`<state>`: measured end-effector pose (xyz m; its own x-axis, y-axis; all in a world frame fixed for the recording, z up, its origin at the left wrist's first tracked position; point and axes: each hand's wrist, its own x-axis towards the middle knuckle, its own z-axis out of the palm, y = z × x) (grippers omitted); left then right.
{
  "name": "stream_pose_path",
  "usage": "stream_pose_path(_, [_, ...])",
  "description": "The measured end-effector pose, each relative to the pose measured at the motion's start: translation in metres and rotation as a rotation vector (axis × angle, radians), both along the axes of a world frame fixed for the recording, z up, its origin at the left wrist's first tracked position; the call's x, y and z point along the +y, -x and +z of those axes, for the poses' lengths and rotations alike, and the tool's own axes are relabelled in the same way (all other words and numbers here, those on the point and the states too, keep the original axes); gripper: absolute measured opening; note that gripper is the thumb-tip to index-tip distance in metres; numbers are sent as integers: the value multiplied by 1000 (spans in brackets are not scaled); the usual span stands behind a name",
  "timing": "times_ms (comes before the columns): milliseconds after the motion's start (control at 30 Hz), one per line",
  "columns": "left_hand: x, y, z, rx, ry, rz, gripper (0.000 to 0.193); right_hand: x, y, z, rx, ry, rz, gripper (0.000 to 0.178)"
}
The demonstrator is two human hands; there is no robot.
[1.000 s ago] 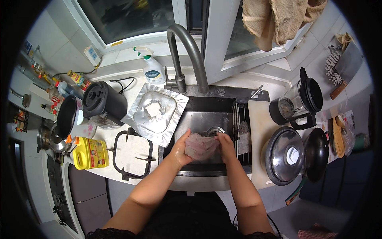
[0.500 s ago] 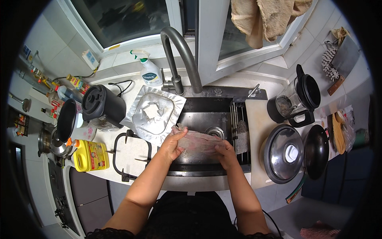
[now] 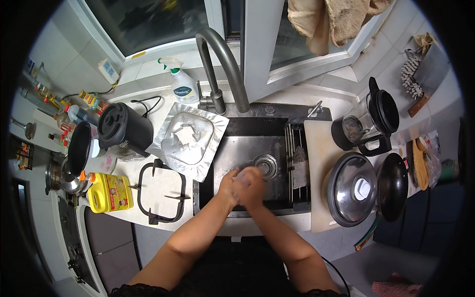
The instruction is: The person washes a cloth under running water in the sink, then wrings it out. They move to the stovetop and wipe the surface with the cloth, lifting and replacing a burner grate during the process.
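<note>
Over the near part of the dark sink [image 3: 227, 148], my left hand [image 3: 227, 189] and my right hand [image 3: 251, 186] are pressed together. Both are closed around a thin, wet, pinkish-grey cloth [image 3: 238, 174], bunched so tightly that almost all of it is hidden by my fingers. Just beyond my hands lies the round drain strainer [image 3: 265, 167]. A tall grey faucet [image 3: 219, 69] arches at the sink's back edge, and I see no water running from it.
Left of the sink lie a foil stove liner [image 3: 168, 161], a black burner grate [image 3: 143, 198] and a yellow jug [image 3: 109, 193]. A spray bottle [image 3: 185, 89] stands behind. To the right are a rack [image 3: 292, 173], a cutting board [image 3: 319, 198], a lidded pan [image 3: 349, 190] and a blender jug [image 3: 358, 128].
The cloth was stretched between my two hands. My right hand has moved left to meet my left, and the cloth is now crumpled between them. The view has shifted slightly.
</note>
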<state>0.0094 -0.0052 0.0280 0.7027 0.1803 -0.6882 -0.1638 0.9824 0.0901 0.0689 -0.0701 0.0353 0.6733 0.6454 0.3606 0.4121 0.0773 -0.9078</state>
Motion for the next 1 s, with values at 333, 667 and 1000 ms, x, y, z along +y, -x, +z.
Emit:
stream_pose_path(333, [-2, -2, 9, -71, 35, 7, 31, 10, -8, -25, -21, 44, -198, 17])
stream_pose_path(667, [-14, 3, -26, 76, -65, -17, 37, -3, -22, -33, 30, 243, -230, 16])
stream_pose_path(1000, [-14, -5, -14, 153, -60, 10, 22, 4, -18, -30, -90, 222, -247, 18])
